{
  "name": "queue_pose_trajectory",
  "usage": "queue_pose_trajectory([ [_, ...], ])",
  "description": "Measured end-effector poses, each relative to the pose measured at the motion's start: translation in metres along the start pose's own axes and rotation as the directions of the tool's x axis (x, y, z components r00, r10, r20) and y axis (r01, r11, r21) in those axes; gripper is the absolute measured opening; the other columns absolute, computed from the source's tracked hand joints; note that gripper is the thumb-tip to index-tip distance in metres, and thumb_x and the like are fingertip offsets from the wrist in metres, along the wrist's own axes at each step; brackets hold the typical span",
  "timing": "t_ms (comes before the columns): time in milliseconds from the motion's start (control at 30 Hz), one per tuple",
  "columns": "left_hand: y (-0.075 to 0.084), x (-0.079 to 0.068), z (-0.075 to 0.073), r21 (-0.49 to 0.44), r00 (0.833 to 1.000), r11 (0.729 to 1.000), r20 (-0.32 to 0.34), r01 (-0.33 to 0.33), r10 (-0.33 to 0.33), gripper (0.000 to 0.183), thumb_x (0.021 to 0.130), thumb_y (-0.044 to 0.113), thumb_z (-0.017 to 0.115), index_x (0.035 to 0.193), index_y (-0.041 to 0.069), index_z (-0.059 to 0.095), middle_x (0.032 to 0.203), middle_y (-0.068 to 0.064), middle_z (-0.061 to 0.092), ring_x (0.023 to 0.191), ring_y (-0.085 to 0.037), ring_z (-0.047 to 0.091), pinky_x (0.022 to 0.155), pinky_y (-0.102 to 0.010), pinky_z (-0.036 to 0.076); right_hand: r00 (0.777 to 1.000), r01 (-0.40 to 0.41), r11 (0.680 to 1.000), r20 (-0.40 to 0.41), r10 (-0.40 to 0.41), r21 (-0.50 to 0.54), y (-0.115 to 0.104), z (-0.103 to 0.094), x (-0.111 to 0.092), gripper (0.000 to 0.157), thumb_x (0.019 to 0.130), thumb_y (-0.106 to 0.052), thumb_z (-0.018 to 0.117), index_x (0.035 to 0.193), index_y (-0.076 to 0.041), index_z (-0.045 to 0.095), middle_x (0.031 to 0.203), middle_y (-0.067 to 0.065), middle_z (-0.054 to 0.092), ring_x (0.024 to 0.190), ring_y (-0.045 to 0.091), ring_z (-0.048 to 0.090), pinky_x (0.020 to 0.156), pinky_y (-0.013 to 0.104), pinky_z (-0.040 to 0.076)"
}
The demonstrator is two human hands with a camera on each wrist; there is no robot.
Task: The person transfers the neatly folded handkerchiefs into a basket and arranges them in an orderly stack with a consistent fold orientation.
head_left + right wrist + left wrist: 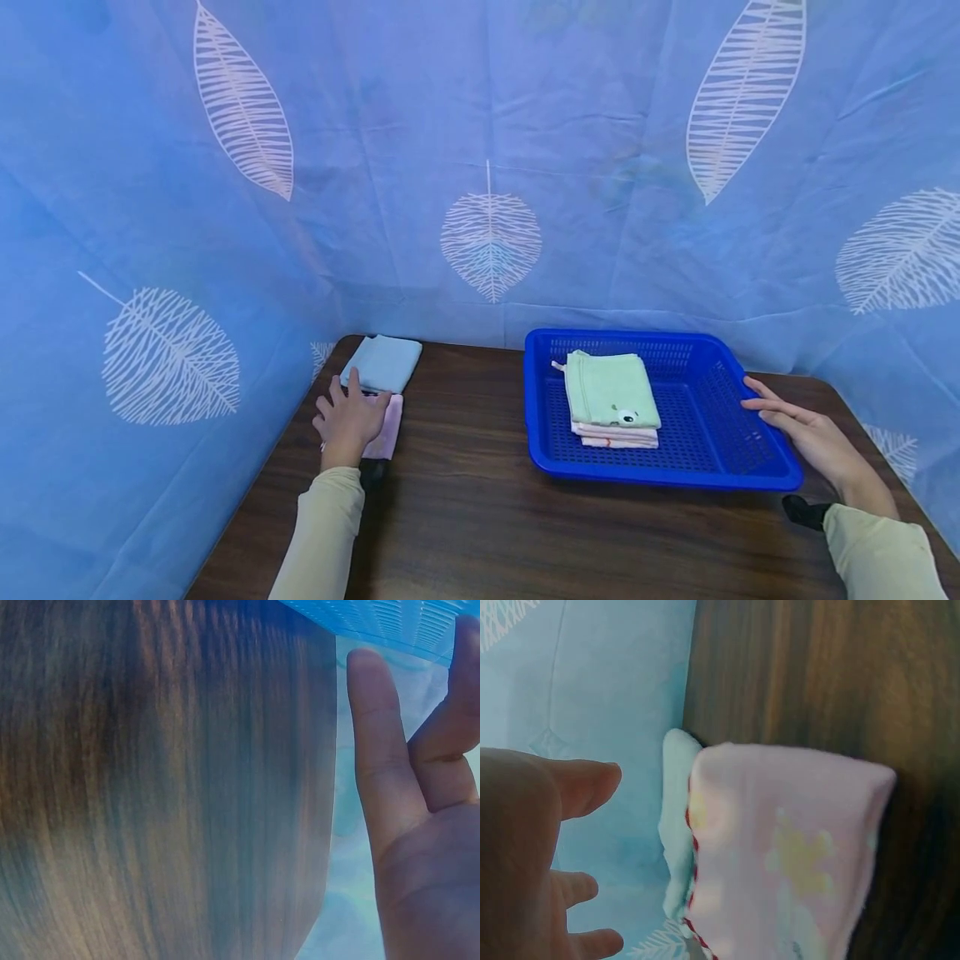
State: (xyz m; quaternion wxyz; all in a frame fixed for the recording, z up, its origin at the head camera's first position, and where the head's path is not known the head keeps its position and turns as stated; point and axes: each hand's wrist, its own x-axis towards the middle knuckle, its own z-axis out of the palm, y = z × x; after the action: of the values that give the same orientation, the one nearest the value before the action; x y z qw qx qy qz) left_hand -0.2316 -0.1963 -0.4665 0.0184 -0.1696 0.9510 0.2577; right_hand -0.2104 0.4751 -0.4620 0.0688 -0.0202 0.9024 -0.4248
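Note:
Over a folded pink towel at the table's left side, my left hand is spread with its fingers apart. In the left wrist view the pink towel shows a yellow pattern and a red-stitched edge, with the fingers apart from it. Just beyond lies a folded light blue towel. My right hand has its fingers extended at the right rim of a blue plastic basket. Inside the basket, a folded green towel lies on top of folded pale pink cloth.
The dark wooden table ends at a blue curtain with white leaf prints, which stands close along the back and both sides. The basket's right half shows its bare slotted floor.

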Motion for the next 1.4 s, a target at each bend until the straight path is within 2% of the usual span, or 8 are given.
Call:
queue_pose_trajectory([
  [200,-0.011,-0.002,0.003,0.019,1.0,0.999,0.011,0.026,-0.026,0.09,0.1,0.052,0.049,0.163,0.005,0.006,0.163,-0.035,0.008,0.142,-0.062,0.014,0.111,-0.079,0.017,1.0,0.007,0.999,-0.001,-0.007,-0.041,0.0,-0.001,0.0,0.06,0.108,-0.053,0.037,0.151,-0.013,0.049,0.158,-0.041,0.012,0.118,-0.033,0.017,0.115,0.069,0.026],
  [300,-0.015,-0.002,0.005,0.017,0.999,0.999,0.009,0.04,-0.04,0.09,0.099,0.051,0.051,0.162,0.004,0.007,0.16,-0.037,0.012,0.14,-0.062,0.016,0.11,-0.078,0.019,1.0,0.003,0.998,-0.005,-0.003,-0.067,0.001,-0.001,0.0,0.06,0.108,-0.054,0.036,0.151,-0.015,0.05,0.158,-0.041,0.012,0.121,-0.031,0.016,0.114,0.04,0.037],
  [533,-0.022,0.001,0.01,0.014,0.996,0.997,0.03,0.082,-0.082,0.095,0.097,0.05,0.052,0.162,0.001,0.003,0.157,-0.04,0.013,0.139,-0.061,0.016,0.112,-0.077,0.018,1.0,0.012,1.0,0.005,-0.012,0.009,0.002,0.0,0.001,0.062,0.108,-0.052,0.037,0.151,-0.009,0.049,0.158,-0.04,0.012,0.114,-0.034,0.017,0.115,0.074,0.017],
  [667,-0.025,0.001,0.011,0.011,0.993,0.994,0.046,0.105,-0.105,0.098,0.097,0.05,0.053,0.161,-0.003,0.001,0.156,-0.042,0.012,0.14,-0.06,0.015,0.113,-0.076,0.017,1.0,0.006,0.999,0.0,-0.006,-0.04,0.001,-0.001,0.001,0.061,0.108,-0.053,0.036,0.152,-0.012,0.049,0.158,-0.04,0.013,0.116,-0.033,0.018,0.12,0.035,0.034],
  [833,-0.029,-0.001,0.012,0.011,0.991,0.993,0.064,0.12,-0.12,0.097,0.097,0.048,0.053,0.159,-0.007,0.003,0.155,-0.043,0.012,0.14,-0.061,0.015,0.113,-0.077,0.017,1.0,-0.001,0.997,-0.004,0.0,-0.076,0.003,-0.002,0.002,0.06,0.108,-0.054,0.037,0.151,-0.015,0.051,0.158,-0.04,0.014,0.116,-0.032,0.02,0.076,0.002,0.035],
  [1033,-0.032,-0.004,0.013,0.012,0.989,0.991,0.072,0.132,-0.133,0.094,0.095,0.047,0.055,0.154,-0.013,0.012,0.151,-0.043,0.017,0.135,-0.06,0.019,0.112,-0.076,0.02,1.0,-0.008,0.998,0.0,0.008,-0.056,0.001,0.0,-0.001,0.061,0.107,-0.055,0.036,0.152,-0.015,0.049,0.158,-0.04,0.013,0.118,-0.032,0.018,0.095,0.007,0.033],
  [1267,-0.035,-0.002,0.014,0.059,0.984,0.985,0.063,0.161,-0.165,0.085,0.095,0.044,0.058,0.141,-0.021,0.029,0.14,-0.043,0.026,0.128,-0.058,0.024,0.109,-0.074,0.026,1.0,-0.003,0.999,0.001,0.003,-0.047,-0.002,0.001,-0.002,0.062,0.107,-0.055,0.036,0.151,-0.014,0.05,0.157,-0.041,0.015,0.12,-0.032,0.017,0.088,0.003,0.033],
  [1400,-0.034,-0.002,0.013,0.046,0.985,0.986,0.053,0.16,-0.163,0.084,0.093,0.044,0.062,0.138,-0.021,0.035,0.139,-0.043,0.028,0.128,-0.057,0.025,0.109,-0.073,0.026,1.0,-0.015,1.0,0.012,0.016,-0.024,-0.004,0.0,0.0,0.063,0.108,-0.054,0.036,0.153,-0.012,0.047,0.158,-0.04,0.01,0.159,0.008,0.003,0.122,0.054,0.026],
])
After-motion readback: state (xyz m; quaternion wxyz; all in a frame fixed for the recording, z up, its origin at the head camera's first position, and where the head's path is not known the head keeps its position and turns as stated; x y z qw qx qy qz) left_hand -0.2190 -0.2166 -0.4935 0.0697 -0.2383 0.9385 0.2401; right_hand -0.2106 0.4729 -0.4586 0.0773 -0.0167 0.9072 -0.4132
